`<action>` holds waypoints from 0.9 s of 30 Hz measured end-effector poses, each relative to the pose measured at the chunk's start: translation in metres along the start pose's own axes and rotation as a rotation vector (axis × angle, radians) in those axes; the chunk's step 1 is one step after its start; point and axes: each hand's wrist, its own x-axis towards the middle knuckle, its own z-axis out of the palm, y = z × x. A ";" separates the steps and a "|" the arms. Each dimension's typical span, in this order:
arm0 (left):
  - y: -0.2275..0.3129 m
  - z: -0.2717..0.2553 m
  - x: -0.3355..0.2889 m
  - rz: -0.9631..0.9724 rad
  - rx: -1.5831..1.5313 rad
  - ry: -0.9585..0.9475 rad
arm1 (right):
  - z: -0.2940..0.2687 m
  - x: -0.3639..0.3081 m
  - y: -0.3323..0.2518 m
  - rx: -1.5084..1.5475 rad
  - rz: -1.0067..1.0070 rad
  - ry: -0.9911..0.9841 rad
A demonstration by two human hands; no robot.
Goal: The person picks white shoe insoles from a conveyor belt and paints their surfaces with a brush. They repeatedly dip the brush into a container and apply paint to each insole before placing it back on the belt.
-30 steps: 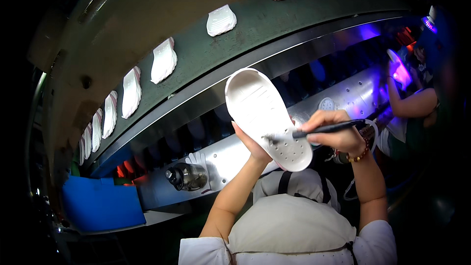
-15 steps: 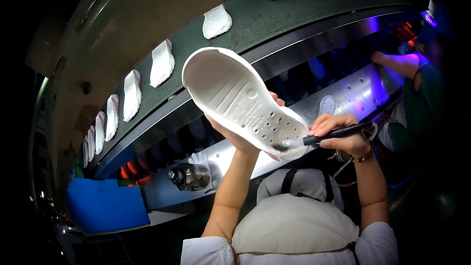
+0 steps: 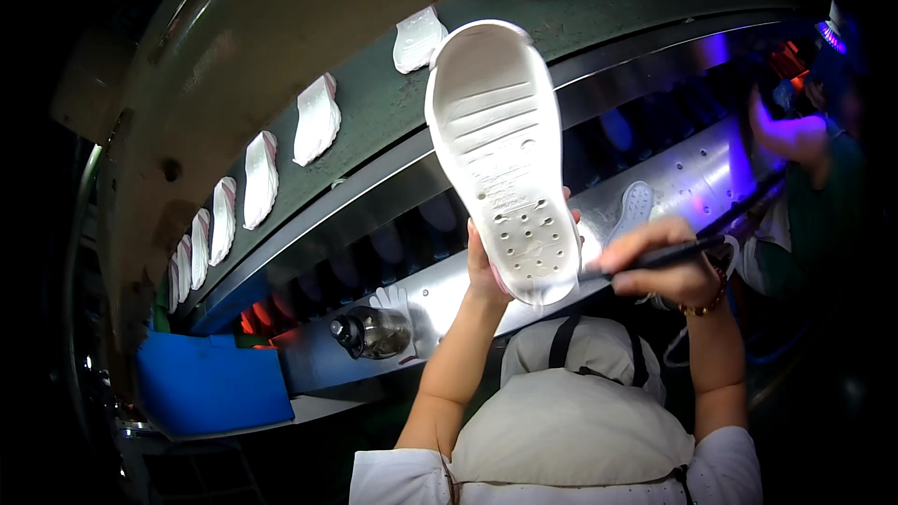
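Observation:
A white shoe sole (image 3: 505,136), with ridges at its wide end and small holes in its narrower part, stands tilted up before me. My left hand (image 3: 486,266) grips it from behind near the lower end; most of its fingers are hidden by the sole. My right hand (image 3: 669,266) is closed round a black-handled brush (image 3: 650,256). The brush's pale tip is at the lower right edge of the sole, blurred against the white, so I cannot tell exactly where the bristles touch.
Beyond the sole, a dark green conveyor belt (image 3: 374,108) carries several white-and-pink soles (image 3: 318,119). On the metal ledge (image 3: 318,360) stand a dark clear bottle (image 3: 372,332) and a pale glove (image 3: 391,299). A blue box (image 3: 213,382) is at left. Another person's arm (image 3: 790,136) shows at right.
The sole has turned more upright, its wide end swinging right and up. The brush has shifted from the holed face toward the lower right edge.

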 end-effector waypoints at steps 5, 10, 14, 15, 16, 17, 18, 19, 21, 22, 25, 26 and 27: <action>0.016 -0.029 -0.007 -0.279 0.305 0.102 | -0.009 0.016 -0.014 -0.259 0.075 -0.353; 0.031 -0.005 0.003 -0.490 0.052 -0.028 | -0.018 0.018 -0.008 -0.189 0.058 -0.231; 0.034 -0.002 0.008 -0.725 0.115 0.202 | -0.022 0.018 -0.022 -0.374 0.145 -0.554; 0.036 -0.008 0.007 -0.775 0.060 0.204 | -0.025 0.016 -0.026 -0.326 0.125 -0.573; 0.038 -0.014 0.005 -0.827 0.007 0.210 | -0.026 0.016 -0.026 -0.312 0.101 -0.500; 0.039 -0.015 0.005 -0.840 -0.069 0.172 | -0.027 0.017 -0.027 -0.299 0.076 -0.427; 0.039 -0.011 0.010 -0.859 -0.014 0.219 | -0.028 0.021 -0.027 -0.352 0.079 -0.397; 0.039 -0.004 0.014 -0.878 0.043 0.265 | -0.030 0.025 -0.022 -0.379 0.075 -0.457; 0.036 0.004 0.015 -0.908 0.351 0.292 | -0.032 0.025 -0.020 -0.490 0.124 -0.577; 0.036 0.007 0.015 -0.916 0.360 0.328 | -0.036 0.023 -0.023 -0.543 0.098 -0.619; 0.041 0.014 0.016 -0.854 0.302 0.343 | -0.043 0.018 -0.028 -0.419 0.051 -0.463; 0.041 0.014 0.016 -0.820 0.269 0.332 | -0.042 0.017 -0.023 -0.427 0.066 -0.327; 0.042 0.015 0.014 -0.813 0.292 0.353 | -0.043 0.014 -0.018 -0.429 0.064 -0.359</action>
